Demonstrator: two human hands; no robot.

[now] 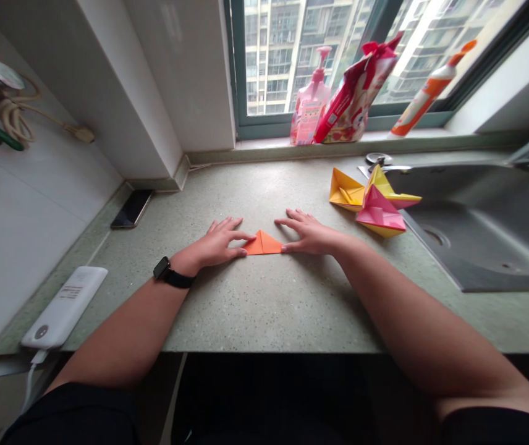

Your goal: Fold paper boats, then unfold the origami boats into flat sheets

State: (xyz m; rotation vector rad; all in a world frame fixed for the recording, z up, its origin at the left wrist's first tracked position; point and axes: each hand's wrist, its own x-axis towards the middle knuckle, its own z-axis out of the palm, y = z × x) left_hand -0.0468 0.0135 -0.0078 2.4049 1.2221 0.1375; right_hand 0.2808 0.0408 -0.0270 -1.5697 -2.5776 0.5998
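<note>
The person's left hand [215, 242] and right hand [308, 233] both lie open and palm-down on a speckled stone tabletop [264, 309], fingers spread, with neither hand gripping anything. Between them, a small orange paper triangle [262, 244] lies flat with its point away from the person. The left hand's fingertips touch its left corner, and the right thumb [285, 248] meets its right corner. A black wristwatch [169, 273] sits on the left wrist. Further left, a black smartphone [131, 208] lies near the wall, and a white power bank [64, 307] with a cable rests by the tabletop's front edge. To the right of the right hand stands a cluster of folded yellow and pink origami models [373, 201], just beside a stainless steel sink [482, 228]. Metal scissors [380, 167] lie behind them. On the windowsill are a pink pump bottle [311, 102], a red-and-white packet [355, 93] and an orange-capped bottle [424, 93], with apartment towers visible through the window [301, 55].
</note>
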